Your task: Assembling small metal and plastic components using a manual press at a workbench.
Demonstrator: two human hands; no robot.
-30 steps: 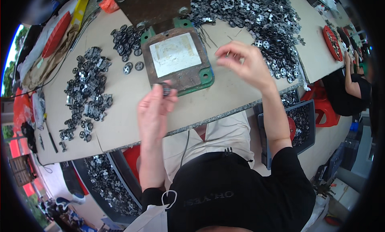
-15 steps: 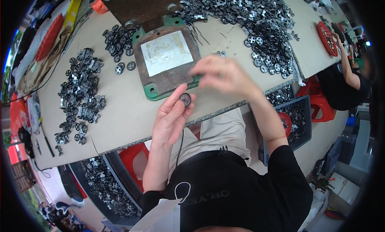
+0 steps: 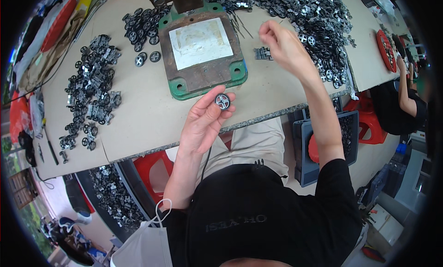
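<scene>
My left hand [image 3: 203, 121] pinches a small black toy wheel [image 3: 222, 101] with silver spokes, its spoked face up, just off the near edge of the green and brown press base [image 3: 203, 82]. A white pad [image 3: 200, 43] lies on that base. My right hand [image 3: 288, 50] is raised over the table to the right of the press, its fingers curled together; whether they hold something small is hidden. Beside its fingers lies a small grey chassis part [image 3: 263, 53]. Loose wheels [image 3: 328, 75] spread from under the right wrist to its right.
A large heap of grey parts [image 3: 304, 8] covers the back right. Wheels [image 3: 143, 29] are piled left of the press, and wheeled chassis [image 3: 94, 77] farther left. Thin rods [image 3: 241, 24] lie behind. Bins [image 3: 302, 151] stand below the table. A co-worker [image 3: 397, 100] sits at far right.
My right hand has moved away from the left hand, up and right to beside the chassis part. The left hand still holds the wheel, now turned face up. The view has shifted.
</scene>
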